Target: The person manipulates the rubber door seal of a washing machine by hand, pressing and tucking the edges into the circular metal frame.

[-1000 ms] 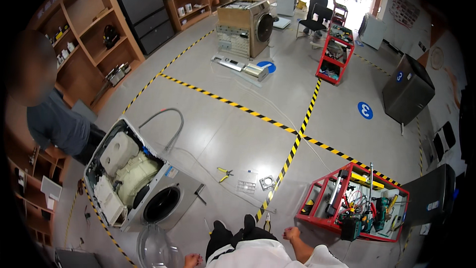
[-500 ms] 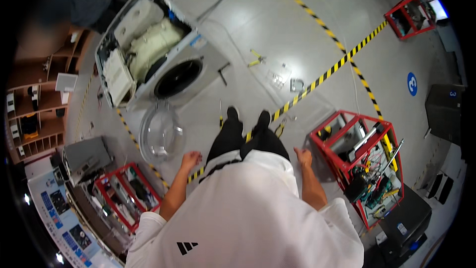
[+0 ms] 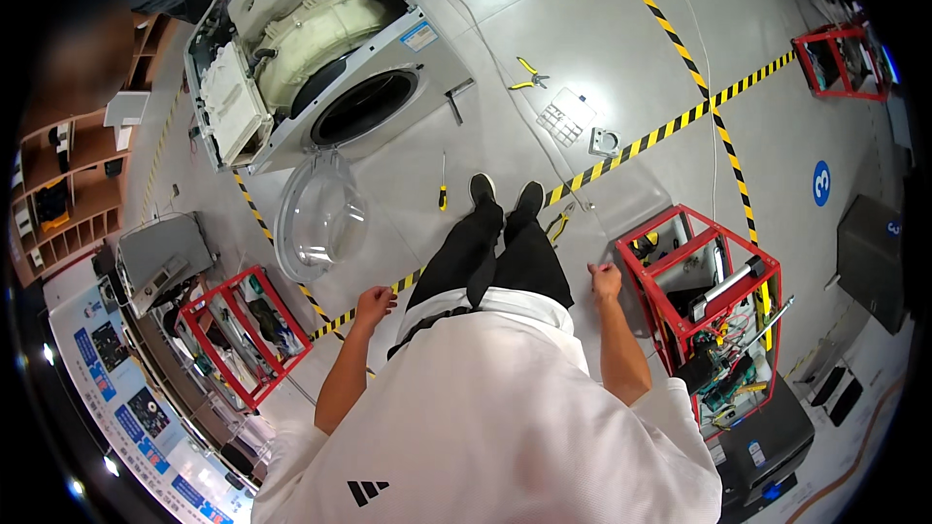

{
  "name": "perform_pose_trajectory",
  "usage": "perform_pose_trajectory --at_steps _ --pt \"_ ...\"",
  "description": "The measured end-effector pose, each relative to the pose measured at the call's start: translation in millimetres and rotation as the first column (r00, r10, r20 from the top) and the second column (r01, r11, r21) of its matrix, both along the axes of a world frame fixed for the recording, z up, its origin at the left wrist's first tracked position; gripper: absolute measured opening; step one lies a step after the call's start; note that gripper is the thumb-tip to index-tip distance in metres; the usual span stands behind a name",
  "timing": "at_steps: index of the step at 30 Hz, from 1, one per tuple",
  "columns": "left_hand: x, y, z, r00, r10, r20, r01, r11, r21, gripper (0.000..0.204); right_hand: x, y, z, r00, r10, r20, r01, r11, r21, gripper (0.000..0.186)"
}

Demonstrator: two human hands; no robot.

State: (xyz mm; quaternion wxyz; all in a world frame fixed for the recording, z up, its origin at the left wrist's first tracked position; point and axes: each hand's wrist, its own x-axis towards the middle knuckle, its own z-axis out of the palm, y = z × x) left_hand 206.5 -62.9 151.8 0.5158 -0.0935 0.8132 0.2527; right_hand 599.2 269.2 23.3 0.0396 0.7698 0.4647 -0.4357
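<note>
Fingers (image 3: 389, 299) of left hand (image 3: 373, 308) part-open, empty; right hand (image 3: 606, 280) loosely curled, closure unclear, nothing visible in it.
Head view: tilted further down than a second ago; opened silver-grey front-loading washing machine (image 3: 330, 39) now sits higher, upper left, its round clear plastic door (image 3: 320, 216) near left hand. Yellow-handled, thin-shafted screwdriver (image 3: 443, 198) lies left of the black shoes (image 3: 530, 197). Right hand beside red metal-framed tool cart (image 3: 729, 234). Neither hand touches machine; work appears paused.
</note>
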Motion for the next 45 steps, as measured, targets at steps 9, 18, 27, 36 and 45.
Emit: perform_pose_trajectory --at_steps 9,18,27,36,45 --pt "-49 31 -28 0.989 -0.147 -0.005 0.147 0.985 0.091 0.026 -33 14 34 0.96 -0.187 -0.209 0.188 0.982 -0.013 0.028" --pt "-105 67 -49 0.993 -0.117 0.028 0.106 0.963 0.247 0.025 -45 -23 78 0.965 -0.198 -0.171 0.187 0.979 -0.077 0.031" --pt "-111 25 -83 0.983 -0.032 0.181 0.003 0.987 0.16 0.027 -86 -17 129 0.994 -0.088 -0.062 0.087 0.996 -0.018 0.021" --pt "-94 6 -94 0.954 0.185 0.238 -0.224 0.963 0.151 0.023 -126 20 148 0.995 0.077 -0.067 -0.078 0.997 -0.024 0.02" --pt "-69 7 -98 0.897 0.369 0.243 -0.415 0.891 0.181 0.022 -142 66 147 0.953 0.297 -0.052 -0.298 0.955 -0.004 0.029"
